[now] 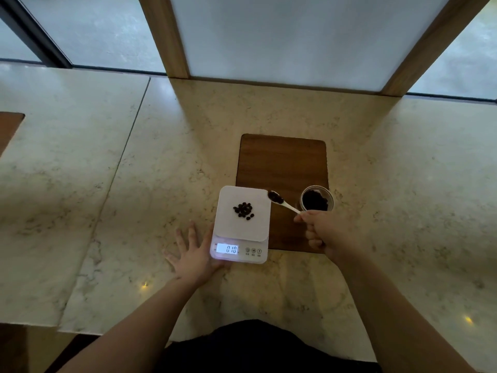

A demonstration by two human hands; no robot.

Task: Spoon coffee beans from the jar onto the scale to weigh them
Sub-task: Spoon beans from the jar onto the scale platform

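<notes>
A white digital scale (228,232) sits on the marble counter, its lit display reading 010. A small heap of dark coffee beans (244,210) lies on its platform. My right hand (326,228) holds a white spoon (287,205) by the handle; the bowl, loaded with beans, hovers at the platform's upper right corner. Just beyond my right hand stands the open jar (316,198) with dark beans inside. My left hand (194,253) lies flat on the counter with fingers spread, touching the scale's left front edge.
A brown wooden board (282,162) lies under the jar and partly under the scale's right side. The marble counter (107,184) stretches left and right. A wood-framed white panel (282,36) rises at the back. Another brown board (8,125) shows at the far left edge.
</notes>
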